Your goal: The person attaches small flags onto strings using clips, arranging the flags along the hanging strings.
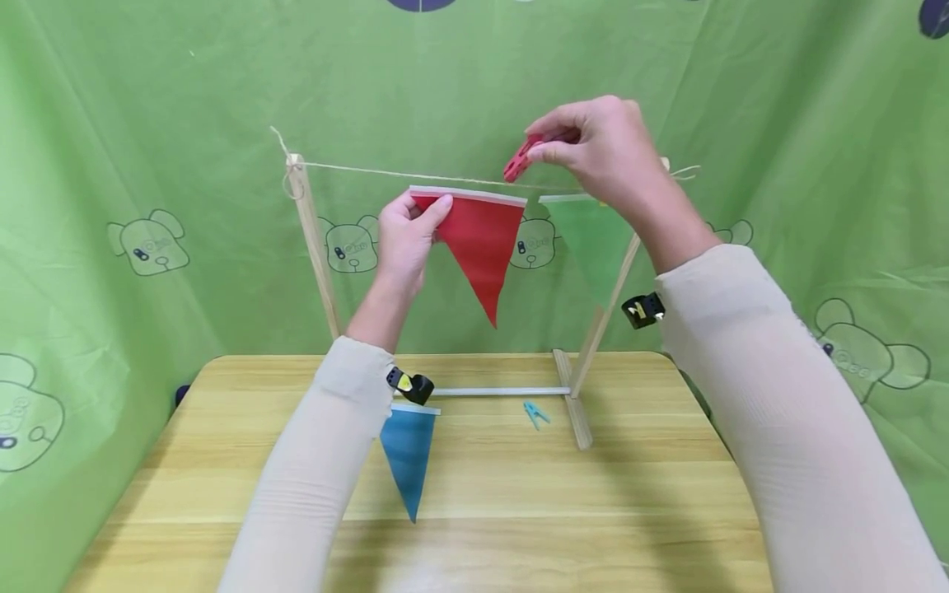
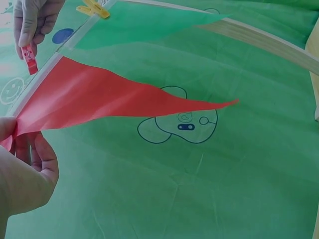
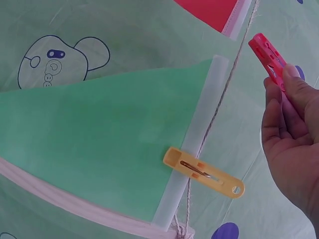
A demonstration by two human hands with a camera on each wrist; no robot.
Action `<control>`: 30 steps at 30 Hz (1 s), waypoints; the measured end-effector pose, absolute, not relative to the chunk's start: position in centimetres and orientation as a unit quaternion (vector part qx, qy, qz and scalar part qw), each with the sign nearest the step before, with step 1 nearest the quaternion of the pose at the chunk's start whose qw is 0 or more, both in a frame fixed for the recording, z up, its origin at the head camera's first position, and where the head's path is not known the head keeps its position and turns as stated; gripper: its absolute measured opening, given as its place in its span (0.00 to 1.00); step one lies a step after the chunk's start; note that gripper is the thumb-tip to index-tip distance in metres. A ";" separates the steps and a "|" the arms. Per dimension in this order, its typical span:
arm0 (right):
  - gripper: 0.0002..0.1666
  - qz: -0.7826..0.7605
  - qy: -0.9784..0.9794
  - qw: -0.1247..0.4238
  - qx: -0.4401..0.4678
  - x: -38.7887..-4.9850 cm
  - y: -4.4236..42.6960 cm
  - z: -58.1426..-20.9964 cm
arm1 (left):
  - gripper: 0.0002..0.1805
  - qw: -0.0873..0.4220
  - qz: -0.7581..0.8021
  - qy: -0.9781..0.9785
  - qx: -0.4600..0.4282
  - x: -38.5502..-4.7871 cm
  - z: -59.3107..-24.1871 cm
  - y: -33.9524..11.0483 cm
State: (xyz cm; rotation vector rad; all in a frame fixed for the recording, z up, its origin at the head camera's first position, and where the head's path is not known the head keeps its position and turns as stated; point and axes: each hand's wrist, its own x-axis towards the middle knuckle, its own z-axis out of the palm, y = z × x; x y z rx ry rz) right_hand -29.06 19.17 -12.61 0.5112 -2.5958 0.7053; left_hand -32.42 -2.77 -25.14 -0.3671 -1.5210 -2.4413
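My left hand (image 1: 408,239) pinches the upper left corner of a red triangular pennant (image 1: 483,239) between thumb and fingers. The pennant's white top edge lies just below a string (image 1: 385,172) stretched between two wooden posts. Above the string, my right hand (image 1: 604,148) pinches a red clothespin (image 1: 521,158), tilted down toward the line. To the right hangs a green pennant (image 3: 114,124), partly behind the right forearm in the head view. A yellow clothespin (image 3: 204,172) clips it to the string, as the right wrist view shows.
On the wooden table (image 1: 519,543) lie a blue pennant (image 1: 410,453) and a blue clothespin (image 1: 535,414). A wooden post (image 1: 315,239) stands at the left, another post (image 1: 608,313) at the right on a foot (image 1: 582,424). A green curtain (image 1: 185,99) hangs behind.
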 end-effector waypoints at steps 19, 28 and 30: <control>0.16 0.208 -0.920 0.240 0.229 -29.2 17.7 -13.3 | 0.05 0.132 -0.838 -0.519 -0.107 -32.5 -24.8 -1.8; 0.16 0.199 -0.919 0.246 0.237 -29.3 17.4 -13.6 | 0.06 0.135 -0.837 -0.521 -0.098 -32.3 -24.7 -1.5; 0.16 0.197 -0.917 0.249 0.242 -29.4 17.3 -13.6 | 0.06 0.136 -0.836 -0.523 -0.097 -32.3 -24.6 -1.5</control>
